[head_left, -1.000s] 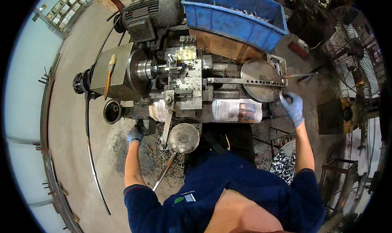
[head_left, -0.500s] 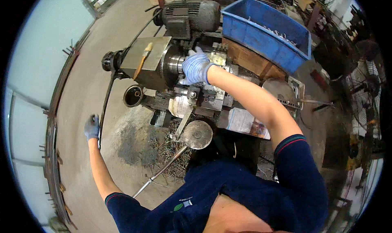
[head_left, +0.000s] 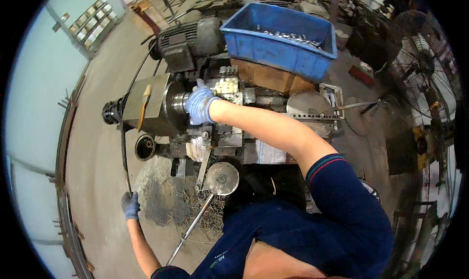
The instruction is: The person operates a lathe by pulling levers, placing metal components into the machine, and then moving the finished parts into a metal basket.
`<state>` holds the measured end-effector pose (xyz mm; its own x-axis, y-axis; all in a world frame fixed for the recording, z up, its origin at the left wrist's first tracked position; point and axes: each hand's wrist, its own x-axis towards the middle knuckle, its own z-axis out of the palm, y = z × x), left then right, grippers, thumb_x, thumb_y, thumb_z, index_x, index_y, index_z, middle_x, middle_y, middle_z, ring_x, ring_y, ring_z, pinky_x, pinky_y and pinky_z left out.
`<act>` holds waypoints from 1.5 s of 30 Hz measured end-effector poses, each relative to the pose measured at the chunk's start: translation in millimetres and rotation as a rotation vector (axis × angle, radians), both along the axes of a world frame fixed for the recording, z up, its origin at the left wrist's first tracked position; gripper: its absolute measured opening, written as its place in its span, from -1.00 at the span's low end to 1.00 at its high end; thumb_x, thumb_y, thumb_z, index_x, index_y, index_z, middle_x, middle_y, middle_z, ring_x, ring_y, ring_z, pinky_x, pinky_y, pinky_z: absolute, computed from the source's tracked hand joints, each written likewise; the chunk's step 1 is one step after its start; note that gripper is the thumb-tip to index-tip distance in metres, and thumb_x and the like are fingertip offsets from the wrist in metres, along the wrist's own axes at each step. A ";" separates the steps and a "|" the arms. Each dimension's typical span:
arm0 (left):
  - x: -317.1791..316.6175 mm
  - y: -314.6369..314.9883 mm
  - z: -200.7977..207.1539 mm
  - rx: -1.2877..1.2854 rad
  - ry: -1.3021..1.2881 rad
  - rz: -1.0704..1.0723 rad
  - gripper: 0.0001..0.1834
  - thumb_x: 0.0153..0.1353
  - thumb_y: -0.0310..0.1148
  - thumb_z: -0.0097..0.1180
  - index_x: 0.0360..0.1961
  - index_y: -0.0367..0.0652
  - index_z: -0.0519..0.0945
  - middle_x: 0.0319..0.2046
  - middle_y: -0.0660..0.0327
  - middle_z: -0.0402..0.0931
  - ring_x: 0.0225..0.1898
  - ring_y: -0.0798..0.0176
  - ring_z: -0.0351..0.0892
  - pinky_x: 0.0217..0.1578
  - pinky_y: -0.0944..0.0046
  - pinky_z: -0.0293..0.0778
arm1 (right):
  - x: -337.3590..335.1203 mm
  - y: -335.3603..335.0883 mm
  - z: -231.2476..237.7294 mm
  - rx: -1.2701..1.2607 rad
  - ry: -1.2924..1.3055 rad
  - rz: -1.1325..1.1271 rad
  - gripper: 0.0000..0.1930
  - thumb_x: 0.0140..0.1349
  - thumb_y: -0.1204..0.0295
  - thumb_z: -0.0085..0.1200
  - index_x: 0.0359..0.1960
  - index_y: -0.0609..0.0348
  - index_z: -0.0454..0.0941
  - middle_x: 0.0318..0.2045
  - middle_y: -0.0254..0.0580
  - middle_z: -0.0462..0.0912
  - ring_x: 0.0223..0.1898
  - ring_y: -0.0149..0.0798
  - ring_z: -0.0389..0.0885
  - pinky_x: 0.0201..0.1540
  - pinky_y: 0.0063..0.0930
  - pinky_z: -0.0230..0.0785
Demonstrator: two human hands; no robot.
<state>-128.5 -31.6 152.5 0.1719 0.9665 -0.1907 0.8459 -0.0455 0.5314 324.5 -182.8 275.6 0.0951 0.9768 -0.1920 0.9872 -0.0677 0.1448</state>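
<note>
Both my hands wear bluish knit gloves. Low on the left, my left hand (head_left: pixel 130 205) is closed round the lower end of a long dark lever rod (head_left: pixel 124 154), which runs up to the machine's left side. My right hand (head_left: pixel 200 104) is at the shiny round spindle nose (head_left: pixel 180 103) of a lathe, its fingers curled in against it; whatever they hold is hidden by the glove. A boxy metal headstock (head_left: pixel 159 100) stands left of the spindle, with a wooden-handled brush (head_left: pixel 144 108) lying on top. Below my right hand is the tool post (head_left: pixel 205 135).
A blue bin (head_left: pixel 278 51) with many small metal parts stands behind the lathe, beside a motor (head_left: pixel 190 42). Nearer me, a round metal disc (head_left: pixel 221 178) joins a shiny rod (head_left: pixel 190 230). Metal shavings (head_left: pixel 195 213) cover the floor below. A fan (head_left: pixel 415 64) is at the right.
My left hand has come down and right onto the lever rod's end and closed on it. My right hand stays at the spindle. The whole view has shifted, with the machine now further left.
</note>
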 end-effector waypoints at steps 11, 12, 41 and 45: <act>-16.1 60.2 -27.6 -0.103 -0.345 -0.165 -0.79 0.12 -0.38 0.09 -0.34 -0.34 0.50 -0.70 0.18 0.42 -0.74 0.29 0.45 -0.75 0.30 0.42 | 186.3 -143.6 74.1 0.556 -0.166 -0.678 -0.40 0.01 -0.23 -0.07 -0.22 0.00 0.64 -0.21 0.01 0.60 -0.14 -0.07 0.53 -0.01 -0.21 0.26; -14.1 61.2 -28.8 -0.063 -0.365 -0.187 -0.79 0.12 -0.37 0.09 -0.32 -0.34 0.49 -0.70 0.18 0.41 -0.73 0.29 0.45 -0.76 0.29 0.42 | 189.9 -158.3 75.1 0.515 -0.206 -0.679 -0.39 0.00 -0.22 -0.06 -0.13 -0.03 0.59 -0.06 0.05 0.49 -0.05 -0.01 0.45 0.03 -0.18 0.23; 28.9 19.6 -6.0 -0.021 0.046 -0.211 -0.48 0.07 0.00 0.15 -0.19 -0.30 0.55 -0.39 -0.02 0.56 -0.38 0.04 0.54 -0.31 0.15 0.50 | -9.5 -656.3 -258.4 -0.371 0.294 -1.448 -0.48 -0.06 -0.08 0.07 -0.37 0.20 0.64 -0.32 0.05 0.63 -0.23 -0.01 0.60 -0.13 -0.21 0.41; 33.6 29.3 0.5 0.029 0.115 -0.267 -0.45 0.05 0.05 0.14 -0.20 -0.29 0.56 -0.36 -0.02 0.57 -0.34 0.02 0.55 -0.27 0.13 0.49 | -12.5 -653.5 -237.3 -0.208 0.275 -1.542 -0.40 -0.04 -0.17 0.02 -0.36 0.21 0.63 -0.34 0.08 0.62 -0.25 -0.01 0.60 -0.13 -0.18 0.40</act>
<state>-94.9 -2.2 153.0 0.4000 0.8952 -0.1966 0.8564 -0.2886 0.4282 312.0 -836.3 38.3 0.8732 -0.0666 -0.4828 -0.0123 -0.9933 0.1147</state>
